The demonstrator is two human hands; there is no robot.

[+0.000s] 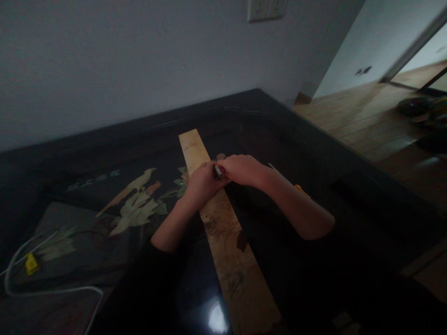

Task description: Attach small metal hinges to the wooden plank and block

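While both hands meet over the middle of the dark glossy table (314, 153), the action sits right on the long pale wooden plank (223, 232), which runs across the black top from about eleven o'clock by the wall down to five o'clock at the near edge. Left hand (202, 184) rests on the plank, fingers curled in and pressed against the wood. Right hand (242, 170) comes in from three o'clock, fingers closed around a small dark object (218, 172) pinched between the two hands; what that object is, I cannot tell, it is too small and the light is dim. The left hand's fingertips touch it too, so the pair are knuckle to knuckle.

Over at nine o'clock from the hands, an inlaid picture of a pale bird and green leaves (136, 200) shows in the table's surface. Just beyond the right forearm, at four o'clock from the hands, a small yellow item (301, 190) peeks out, mostly hidden. Far down at eight o'clock, a white cable (52, 291) loops across the surface with a yellow tag (31, 264) beside it. Up at twelve o'clock, a white wall socket plate (267, 8) sits on the grey wall, and wooden floorboards (366, 121) stretch away at two o'clock.
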